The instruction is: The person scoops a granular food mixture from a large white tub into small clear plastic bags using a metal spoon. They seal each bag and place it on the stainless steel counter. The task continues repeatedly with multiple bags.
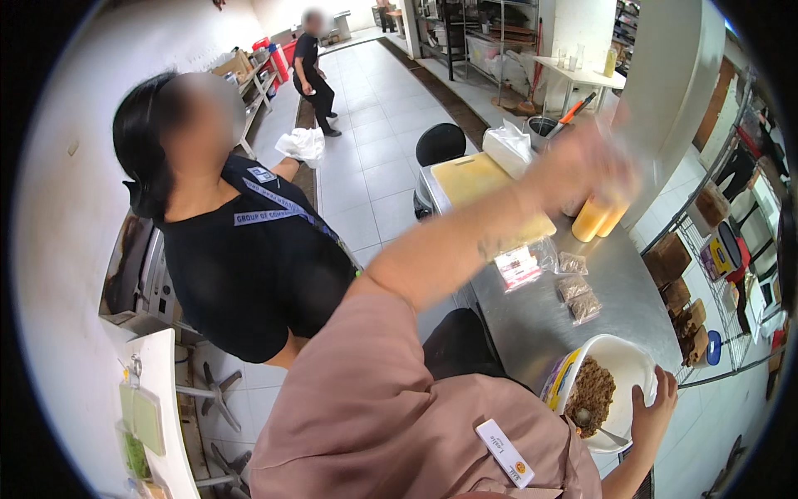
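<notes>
My right hand (654,402) grips the rim of a white plastic tub (631,368) at the edge of the steel table (511,337). Inside the tub lies a brown, crumbly food mix (591,387), with a metal spoon (601,425) resting in it. My left arm stretches across the table, and my left hand (595,156) is blurred above two bottles of yellow sauce (591,219). Something translucent seems to be at its fingers; whether it is held is unclear. Small clear bags of brown granules (578,298) lie between the bottles and the tub.
A yellow cutting board (471,181), a white plastic bag (508,146) and a red-and-white packet (517,268) are on the table. One person (249,268) stands close at left, holding a white cloth (301,146); another (310,68) is farther off. A wire rack (726,299) stands beyond the table.
</notes>
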`<state>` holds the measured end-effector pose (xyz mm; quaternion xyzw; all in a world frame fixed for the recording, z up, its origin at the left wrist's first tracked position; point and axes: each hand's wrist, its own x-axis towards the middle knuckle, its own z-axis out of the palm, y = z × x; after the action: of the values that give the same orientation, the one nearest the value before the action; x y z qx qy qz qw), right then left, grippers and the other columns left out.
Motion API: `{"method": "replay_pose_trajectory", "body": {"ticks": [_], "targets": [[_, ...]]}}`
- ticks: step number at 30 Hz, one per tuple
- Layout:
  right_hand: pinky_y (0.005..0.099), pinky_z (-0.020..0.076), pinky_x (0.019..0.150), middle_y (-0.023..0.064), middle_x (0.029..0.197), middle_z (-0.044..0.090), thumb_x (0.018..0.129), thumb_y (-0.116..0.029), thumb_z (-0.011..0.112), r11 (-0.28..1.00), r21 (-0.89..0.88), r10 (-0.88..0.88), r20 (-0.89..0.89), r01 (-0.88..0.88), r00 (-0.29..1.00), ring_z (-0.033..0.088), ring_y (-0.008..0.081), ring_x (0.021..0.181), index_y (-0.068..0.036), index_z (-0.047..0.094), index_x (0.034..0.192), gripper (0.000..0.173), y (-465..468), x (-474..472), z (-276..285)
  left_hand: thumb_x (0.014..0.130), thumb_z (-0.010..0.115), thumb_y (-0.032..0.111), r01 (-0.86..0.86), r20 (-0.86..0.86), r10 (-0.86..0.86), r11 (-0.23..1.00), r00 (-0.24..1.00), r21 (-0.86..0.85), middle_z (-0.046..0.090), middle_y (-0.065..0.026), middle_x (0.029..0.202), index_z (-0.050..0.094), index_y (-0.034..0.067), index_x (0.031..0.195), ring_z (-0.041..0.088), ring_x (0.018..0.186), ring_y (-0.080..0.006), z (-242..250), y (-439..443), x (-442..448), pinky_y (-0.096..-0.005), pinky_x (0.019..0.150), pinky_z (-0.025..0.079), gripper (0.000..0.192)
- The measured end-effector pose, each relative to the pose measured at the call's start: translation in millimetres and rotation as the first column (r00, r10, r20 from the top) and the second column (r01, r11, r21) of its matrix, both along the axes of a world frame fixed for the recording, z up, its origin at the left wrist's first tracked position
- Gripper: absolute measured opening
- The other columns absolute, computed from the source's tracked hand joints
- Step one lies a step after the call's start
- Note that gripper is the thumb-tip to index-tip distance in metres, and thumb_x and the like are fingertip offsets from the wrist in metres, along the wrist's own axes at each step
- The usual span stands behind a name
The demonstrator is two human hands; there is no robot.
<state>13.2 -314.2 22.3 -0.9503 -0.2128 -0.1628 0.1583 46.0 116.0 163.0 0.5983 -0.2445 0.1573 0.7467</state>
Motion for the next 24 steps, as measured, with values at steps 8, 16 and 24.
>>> {"method": "replay_pose_trajectory", "body": {"ticks": [8,16,24], "targets": [[0.0453,0.0451,0.103,0.0281,0.133,0.059,0.086,-0.022,0.069,0.929,-0.17,-0.359,-0.624,0.328,0.694,0.058,0.0418,0.123,-0.001,0.035,0.151,0.076,-29.7,-2.2,-2.8,0.094,0.072,0.018,0.305,-0.328,-0.23,0.931,0.916,0.199,0.069,-0.0015,0.105,0.03,0.012,0.156,0.061,0.102,-0.0094,-188.4,-146.0,-30.4,-0.0301,0.096,0.048,0.076],[0.0445,0.0452,0.102,0.0325,0.135,0.056,0.089,-0.015,0.065,0.953,-0.009,-0.251,-0.579,0.302,0.776,0.057,0.043,0.124,0.005,0.028,0.153,0.076,-17.3,-5.9,-11.5,0.097,0.069,0.023,0.266,-0.411,-0.218,0.962,0.885,0.061,0.068,-0.0051,0.112,0.032,0.012,0.156,0.06,0.106,-0.0121,-187.6,-143.8,-44.0,-0.0316,0.098,0.048,0.07],[0.0403,0.0473,0.101,0.0252,0.131,0.061,0.085,-0.014,0.07,0.858,-0.334,-0.301,0.287,0.389,0.91,0.061,0.0378,0.12,0.002,0.041,0.148,0.071,18.6,-22.8,-1.4,0.097,0.07,0.026,0.067,-0.273,0.02,0.949,0.962,0.308,0.068,-0.0086,0.116,0.031,0.011,0.156,0.06,0.11,-0.0149,-176.5,-147.8,-55.7,-0.0326,0.101,0.047,0.073]]}}
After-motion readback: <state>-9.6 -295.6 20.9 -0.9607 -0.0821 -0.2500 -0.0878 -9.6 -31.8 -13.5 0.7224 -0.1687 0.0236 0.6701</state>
